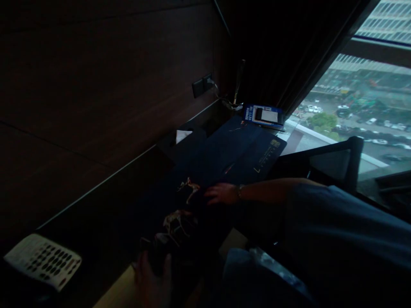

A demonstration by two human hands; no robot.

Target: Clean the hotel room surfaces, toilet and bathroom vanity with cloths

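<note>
Left hand (154, 278) is lowest in view, thumb apart from the fingers near something dark; whether its grip pinches that, I cannot tell. Right hand (221, 193) rests with fingers spread by the dark blue mat (221, 149), which lies along the bench (112, 196). Two deer shapes (176, 220) show between the hands. Beyond are white paper (183, 136) and a blue packet (263, 115) at the mat's far end. A keypad phone (48, 261) sits left.

Here we go: smooth, matt navy mat (237, 147), dark wood-look panelling (96, 85), pale plastic on the phone (48, 261), matt cloth sleeve (330, 214), smooth window glass (362, 98)!
</note>
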